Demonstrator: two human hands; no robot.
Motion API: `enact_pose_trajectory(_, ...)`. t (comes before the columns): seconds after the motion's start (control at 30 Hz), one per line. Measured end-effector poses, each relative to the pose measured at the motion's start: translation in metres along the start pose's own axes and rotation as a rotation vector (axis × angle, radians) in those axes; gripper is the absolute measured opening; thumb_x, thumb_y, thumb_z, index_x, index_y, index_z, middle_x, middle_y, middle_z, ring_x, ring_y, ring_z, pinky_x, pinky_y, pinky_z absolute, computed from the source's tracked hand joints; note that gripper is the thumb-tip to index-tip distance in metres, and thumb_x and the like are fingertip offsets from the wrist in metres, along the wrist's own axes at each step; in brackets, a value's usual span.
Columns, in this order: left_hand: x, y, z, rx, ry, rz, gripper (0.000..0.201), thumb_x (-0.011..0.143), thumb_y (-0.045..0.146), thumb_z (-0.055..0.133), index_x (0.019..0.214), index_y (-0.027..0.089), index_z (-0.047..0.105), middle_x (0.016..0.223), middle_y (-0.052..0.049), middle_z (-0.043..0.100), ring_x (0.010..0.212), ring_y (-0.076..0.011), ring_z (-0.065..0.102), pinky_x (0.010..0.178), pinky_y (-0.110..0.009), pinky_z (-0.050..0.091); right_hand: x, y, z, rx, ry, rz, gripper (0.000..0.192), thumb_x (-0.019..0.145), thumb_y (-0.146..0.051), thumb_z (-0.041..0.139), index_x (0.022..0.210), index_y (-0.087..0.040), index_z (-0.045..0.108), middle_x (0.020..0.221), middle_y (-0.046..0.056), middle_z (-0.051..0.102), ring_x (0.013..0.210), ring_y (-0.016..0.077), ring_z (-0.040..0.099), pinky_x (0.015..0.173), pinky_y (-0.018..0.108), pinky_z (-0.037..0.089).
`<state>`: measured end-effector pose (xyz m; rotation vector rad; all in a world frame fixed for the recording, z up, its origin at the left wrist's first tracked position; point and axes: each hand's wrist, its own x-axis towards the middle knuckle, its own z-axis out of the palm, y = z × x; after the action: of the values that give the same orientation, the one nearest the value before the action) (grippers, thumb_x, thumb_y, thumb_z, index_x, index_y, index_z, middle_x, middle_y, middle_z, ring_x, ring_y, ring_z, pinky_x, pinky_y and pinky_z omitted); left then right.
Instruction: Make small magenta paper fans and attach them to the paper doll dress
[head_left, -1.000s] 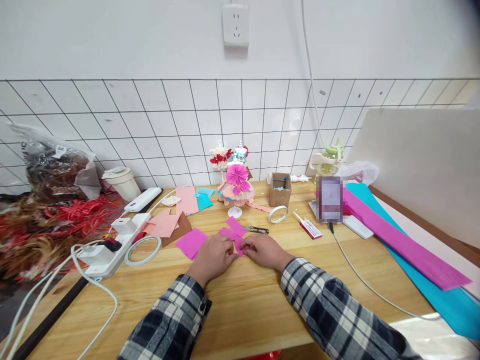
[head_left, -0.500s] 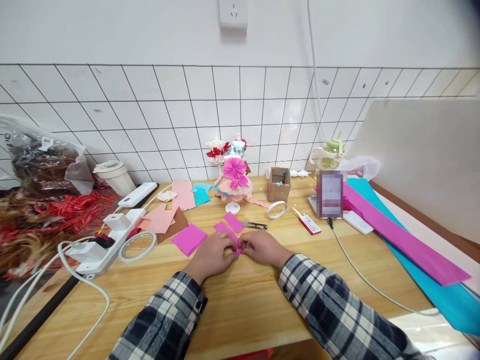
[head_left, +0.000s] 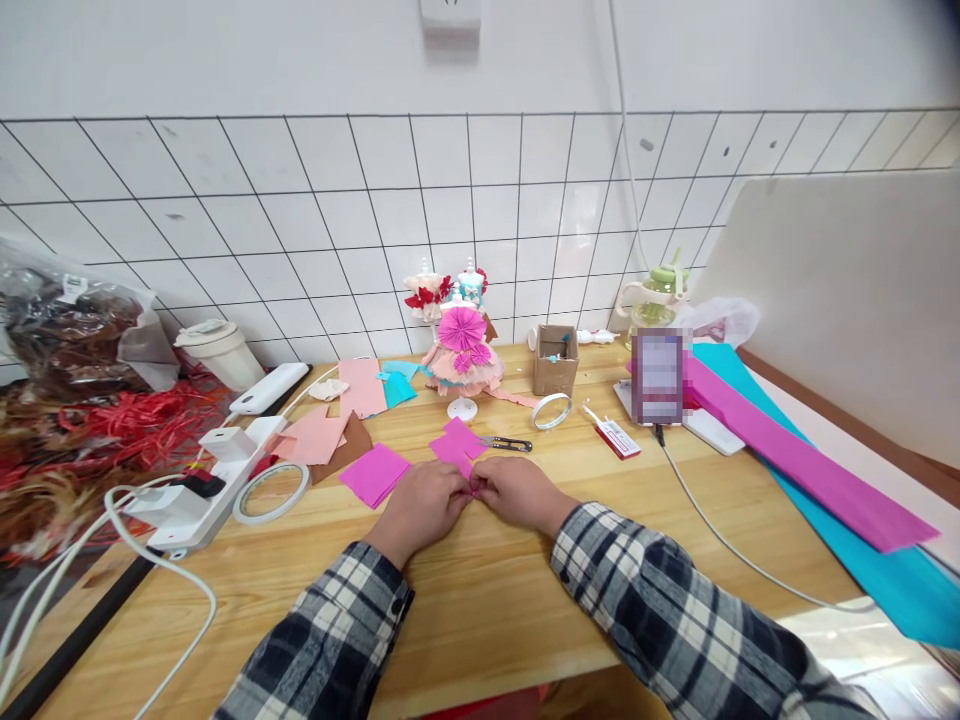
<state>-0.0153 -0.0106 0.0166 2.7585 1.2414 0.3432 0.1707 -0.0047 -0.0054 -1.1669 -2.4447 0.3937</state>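
Both hands have closed together, left hand [head_left: 424,503] and right hand [head_left: 517,492] fingers pinching a small pink paper piece [head_left: 471,488], axis hidden.

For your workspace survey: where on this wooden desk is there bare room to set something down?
Bare wood lies along the near edge, between the white cable loop and the phone cable. It is crowded by the left hand and right hand, around the pink paper squares, snips and tape ring.

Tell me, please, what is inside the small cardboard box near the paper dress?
The cardboard box stands open; a small teal scrap shows inside. Its front wall hides the rest.
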Motion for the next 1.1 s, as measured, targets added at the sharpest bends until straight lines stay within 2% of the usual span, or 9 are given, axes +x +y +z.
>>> enact_pose_trajectory(0.1, -0.002, -0.003, -0.001, -0.027, -0.020, 0.012, 0.015, 0.084, 0.021, 0.050, 0.084, 0.021, 0.066, 0.085, -0.004, 0.065, 0.085, -0.0195, 0.057, 0.076, -0.032, 0.042, 0.001, 0.003, -0.004, 0.016, 0.099, -0.043, 0.011, 0.086, -0.022, 0.055, 0.093, -0.019, 0.062, 0.092, 0.003, 0.064, 0.088, 0.0153, 0.054, 0.077, 0.026, 0.038)
enact_pose_trajectory(0.2, -0.004, -0.005, -0.004, -0.093, -0.050, 0.057, 0.012, 0.081, 0.018, 0.054, 0.080, 0.021, 0.065, 0.085, -0.003, 0.065, 0.086, -0.0181, 0.057, 0.079, -0.030, 0.042, 0.002, 0.009, -0.008, -0.048, 0.162, -0.013, 0.020, 0.088, -0.018, 0.049, 0.104, -0.018, 0.061, 0.101, 0.006, 0.062, 0.097, 0.0170, 0.050, 0.088, 0.030, 0.036)
enact_pose_trajectory(0.37, -0.004, -0.005, -0.006, -0.112, -0.074, 0.033, 0.010, 0.081, 0.020, 0.055, 0.083, 0.022, 0.065, 0.085, -0.002, 0.064, 0.084, -0.0173, 0.057, 0.077, -0.029, 0.043, 0.013, 0.022, -0.006, -0.213, 0.080, 0.116, 0.026, 0.092, -0.024, 0.043, 0.110, -0.021, 0.062, 0.104, 0.007, 0.060, 0.099, 0.0198, 0.048, 0.090, 0.034, 0.034)
enact_pose_trajectory(0.6, -0.002, -0.013, -0.003, -0.079, -0.031, -0.027, 0.014, 0.083, 0.031, 0.058, 0.090, 0.022, 0.066, 0.091, -0.004, 0.065, 0.090, -0.0195, 0.057, 0.080, -0.031, 0.044, 0.029, 0.034, -0.006, -0.271, 0.130, 0.280, 0.029, 0.093, -0.029, 0.040, 0.116, -0.021, 0.056, 0.112, 0.008, 0.059, 0.104, 0.0227, 0.047, 0.088, 0.036, 0.034)
enact_pose_trajectory(0.67, -0.002, -0.017, -0.001, -0.074, -0.009, -0.042, 0.017, 0.083, 0.033, 0.057, 0.092, 0.022, 0.066, 0.094, -0.004, 0.066, 0.093, -0.0202, 0.057, 0.084, -0.033, 0.044, 0.027, 0.030, -0.011, -0.250, 0.154, 0.252, 0.029, 0.092, -0.027, 0.043, 0.117, -0.020, 0.056, 0.113, 0.008, 0.059, 0.106, 0.0219, 0.047, 0.090, 0.035, 0.034)
enact_pose_trajectory(0.77, -0.002, -0.020, 0.003, -0.066, 0.038, -0.076, 0.022, 0.084, 0.037, 0.057, 0.096, 0.021, 0.067, 0.099, -0.005, 0.066, 0.096, -0.0212, 0.057, 0.086, -0.034, 0.043, 0.018, 0.015, -0.016, -0.207, 0.176, 0.133, 0.025, 0.092, -0.026, 0.045, 0.112, -0.019, 0.059, 0.109, 0.008, 0.060, 0.104, 0.0200, 0.047, 0.093, 0.033, 0.033)
enact_pose_trajectory(0.9, -0.002, -0.023, 0.007, -0.065, 0.093, -0.079, 0.024, 0.085, 0.036, 0.055, 0.100, 0.021, 0.067, 0.101, -0.005, 0.066, 0.098, -0.0212, 0.057, 0.089, -0.035, 0.043, 0.009, -0.009, -0.012, -0.175, 0.096, -0.019, 0.023, 0.092, -0.025, 0.043, 0.101, -0.019, 0.063, 0.095, 0.006, 0.062, 0.092, 0.0182, 0.050, 0.088, 0.031, 0.036)
enact_pose_trajectory(1.0, -0.001, -0.024, 0.008, -0.067, 0.101, -0.061, 0.022, 0.087, 0.033, 0.052, 0.098, 0.021, 0.067, 0.101, -0.005, 0.067, 0.098, -0.0208, 0.057, 0.089, -0.034, 0.043, 0.006, -0.018, -0.006, -0.178, 0.039, -0.043, 0.021, 0.090, -0.025, 0.047, 0.103, -0.018, 0.062, 0.096, 0.007, 0.062, 0.091, 0.0185, 0.051, 0.085, 0.031, 0.037)
enact_pose_trajectory(1.1, 0.000, -0.026, 0.009, -0.061, 0.107, -0.034, 0.020, 0.087, 0.030, 0.052, 0.095, 0.021, 0.068, 0.101, -0.005, 0.067, 0.098, -0.0207, 0.057, 0.089, -0.035, 0.043, 0.005, -0.016, -0.003, -0.166, -0.002, -0.029, 0.020, 0.088, -0.024, 0.051, 0.103, -0.018, 0.062, 0.098, 0.007, 0.063, 0.093, 0.0183, 0.052, 0.085, 0.030, 0.038)
